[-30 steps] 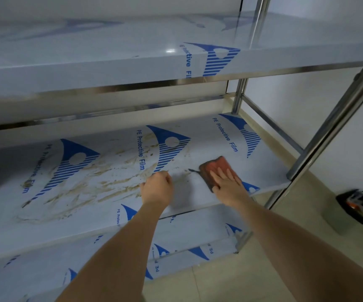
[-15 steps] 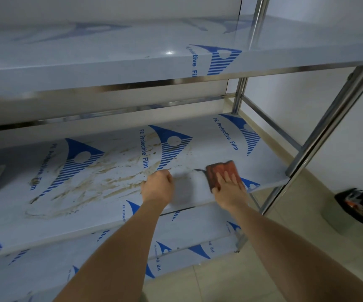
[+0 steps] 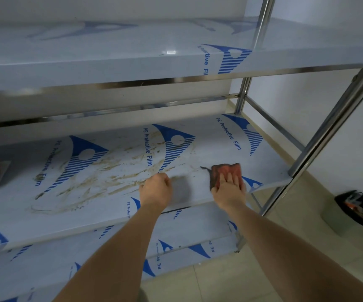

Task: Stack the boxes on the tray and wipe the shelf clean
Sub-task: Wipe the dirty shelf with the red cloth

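On the middle steel shelf [image 3: 263, 153] wrapped in blue-printed protective film, the right hand [image 3: 228, 188] presses a reddish-orange cleaning cloth [image 3: 224, 171] flat near the front right corner, fingers [image 3: 230, 178] straight on top of it. The left hand [image 3: 155, 190] rests just beside it, curled into an empty fist. Brown smeared stains [image 3: 102, 171] spread across the film to the left.
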